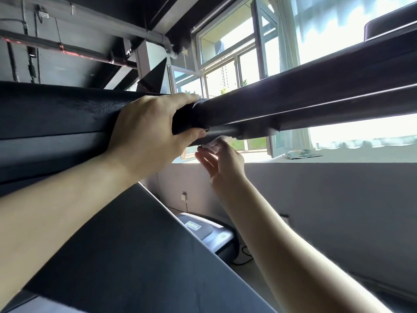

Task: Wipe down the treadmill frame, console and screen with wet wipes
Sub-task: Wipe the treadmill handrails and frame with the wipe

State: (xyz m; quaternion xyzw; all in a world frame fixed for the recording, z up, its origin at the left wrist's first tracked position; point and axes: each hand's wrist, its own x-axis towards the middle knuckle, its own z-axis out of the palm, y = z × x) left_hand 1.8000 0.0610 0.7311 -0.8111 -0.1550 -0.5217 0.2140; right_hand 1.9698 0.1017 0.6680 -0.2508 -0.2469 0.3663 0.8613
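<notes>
1. The left hand clenches the bar. The right hand pinches a bunched wipe against the bar's underside.
2. Risk: the small wad may snag on the bracket just beside it and slip from the fingers.
3. There is open air below the bar and to the right; the left hand blocks leftward travel.

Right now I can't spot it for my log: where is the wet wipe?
Head view, near centre: the wet wipe is held by the right hand against the underside of the dark frame bar, just beside the left hand.
</notes>
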